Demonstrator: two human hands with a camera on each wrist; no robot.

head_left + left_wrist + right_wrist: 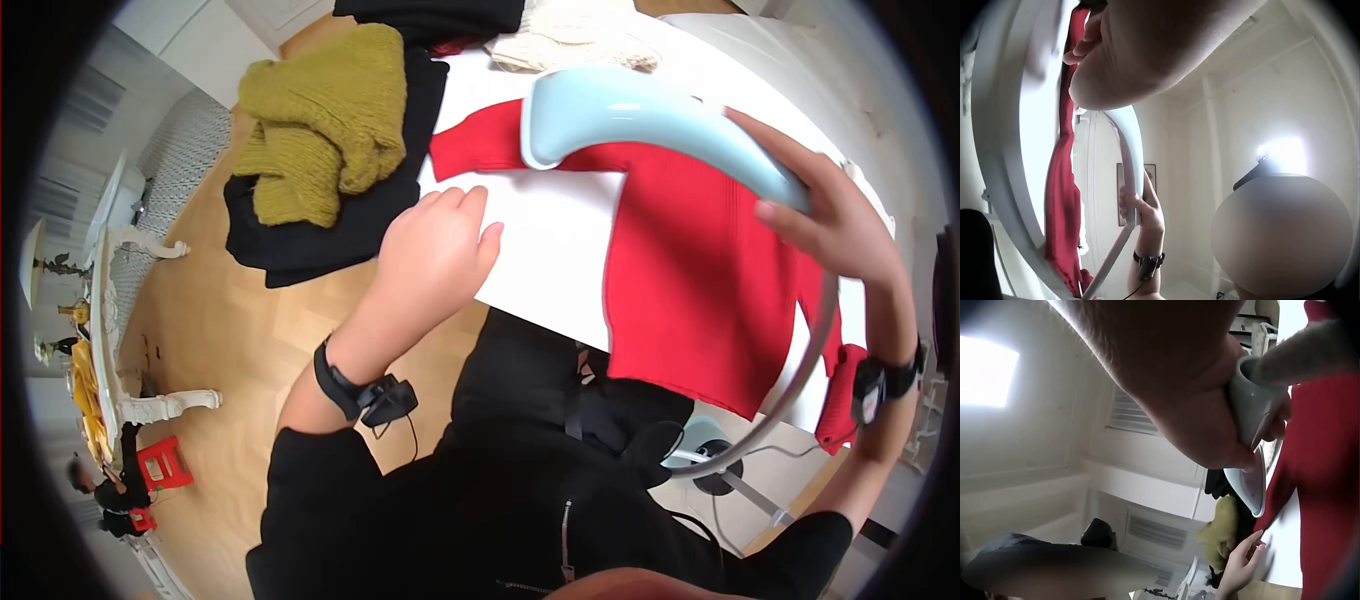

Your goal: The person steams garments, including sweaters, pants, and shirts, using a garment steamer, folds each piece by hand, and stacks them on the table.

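A red knit sweater (690, 270) lies spread on the white board, one sleeve reaching left and its hem overhanging the near edge. My right hand (835, 215) grips the handle of a light blue garment steamer (620, 105), whose wide head is over that sleeve. A grey hose (815, 350) runs down from the handle; the right wrist view shows it entering the handle's end (1250, 369). My left hand (435, 250), fingers loosely bent, hovers near the board's left edge, just below the sleeve's cuff. Nothing shows in it.
A mustard knit sweater (330, 120) sits on black folded clothing (300, 245) to the left. Cream knitwear (570, 40) lies at the board's far end. The steamer's base (705, 440) stands below on the right. A person (115, 490) is far off at the left.
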